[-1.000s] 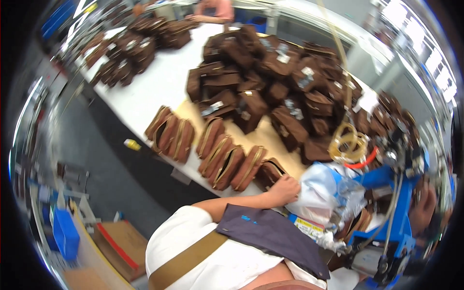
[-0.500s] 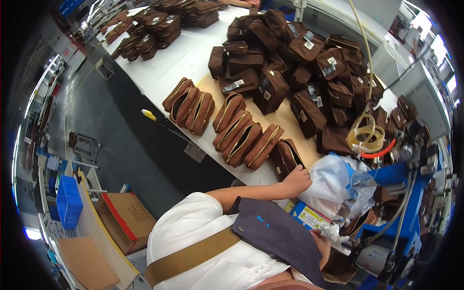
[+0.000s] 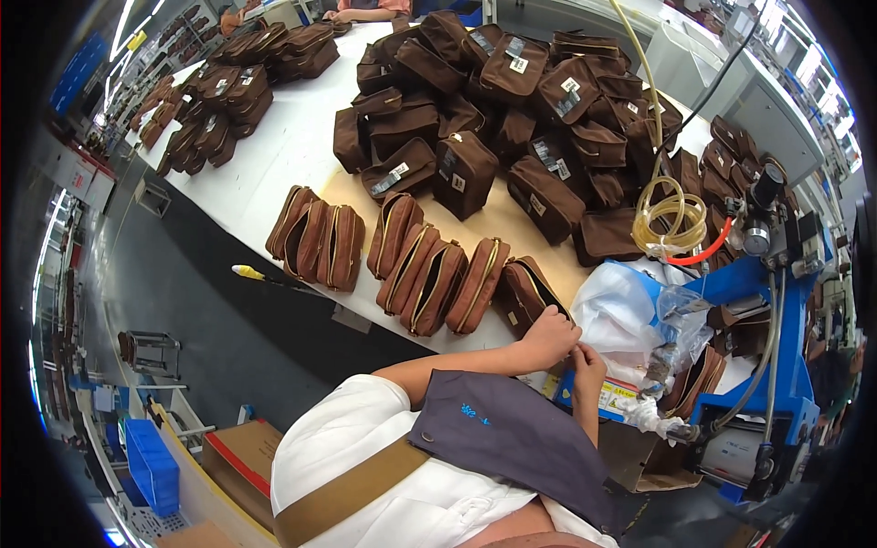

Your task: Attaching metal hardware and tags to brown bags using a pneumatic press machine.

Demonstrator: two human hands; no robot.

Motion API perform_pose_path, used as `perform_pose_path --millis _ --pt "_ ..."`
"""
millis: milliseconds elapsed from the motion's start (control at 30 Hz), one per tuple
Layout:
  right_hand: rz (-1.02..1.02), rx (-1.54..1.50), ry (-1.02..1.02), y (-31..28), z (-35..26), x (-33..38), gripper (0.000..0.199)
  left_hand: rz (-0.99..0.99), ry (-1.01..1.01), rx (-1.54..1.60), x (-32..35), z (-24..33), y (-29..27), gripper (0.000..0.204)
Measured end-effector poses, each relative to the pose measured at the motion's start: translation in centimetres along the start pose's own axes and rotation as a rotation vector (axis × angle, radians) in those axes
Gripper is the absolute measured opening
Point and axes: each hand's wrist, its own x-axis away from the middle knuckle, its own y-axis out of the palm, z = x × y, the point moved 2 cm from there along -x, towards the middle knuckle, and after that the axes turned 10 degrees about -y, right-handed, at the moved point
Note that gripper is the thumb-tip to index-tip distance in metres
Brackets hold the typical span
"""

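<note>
An open-zipped brown pouch (image 3: 527, 290) stands at the right end of a row on the table. My left hand (image 3: 550, 338) is closed on its near end, at the end of the zip. Against those fingertips, my right hand (image 3: 588, 373) is pinched, and whatever small thing it holds is hidden. Left of this pouch stand several reddish-brown zip pouches (image 3: 427, 283), upright and side by side, some with their zips open. Just right of my hands lies a crumpled clear plastic bag (image 3: 614, 315).
A large heap of dark brown pouches (image 3: 512, 110) covers the table's far middle. More stacks (image 3: 242, 87) lie far left. A blue machine (image 3: 776, 365) with hoses and a gauge stands right. Another person (image 3: 370, 11) is at the far edge. A blue bin (image 3: 153, 466) sits lower left.
My right hand has risen from beside the machine to meet my left hand's fingertips. My left hand stays at the pouch's near end. The view has shifted, moving the table's contents leftward.
</note>
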Motion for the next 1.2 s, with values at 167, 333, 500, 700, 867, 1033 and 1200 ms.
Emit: perform_pose_path --millis 167,333,500,700,867,1033,1200 --pt "0.074 -0.110 0.007 1.1 0.4 -0.4 0.023 -0.056 0.051 0.104 -0.5 -0.8 0.4 0.015" --pt "0.091 -0.058 0.044 1.3 0.2 -0.7 0.021 -0.094 0.060 0.217 -1.2 -1.4 0.2 0.012" --pt "0.075 -0.042 0.072 1.0 0.0 -0.9 0.015 -0.055 0.084 0.210 -0.7 -1.7 0.6 0.012" --pt "0.087 -0.042 0.130 1.0 -0.8 -0.7 0.014 -0.018 0.107 0.251 -0.6 -1.8 0.4 0.013" --pt "0.077 0.118 0.159 1.0 -1.3 -0.4 0.014 -0.034 0.085 0.256 -1.1 -2.0 0.0 0.010" --pt "0.060 0.227 0.073 1.0 -1.5 -0.3 0.021 -0.253 0.082 0.253 -1.2 -2.5 0.8 0.016" --pt "0.111 0.005 0.153 1.8 -2.0 1.0 0.017 -0.350 0.068 0.320 -1.1 -2.7 -0.2 0.029"
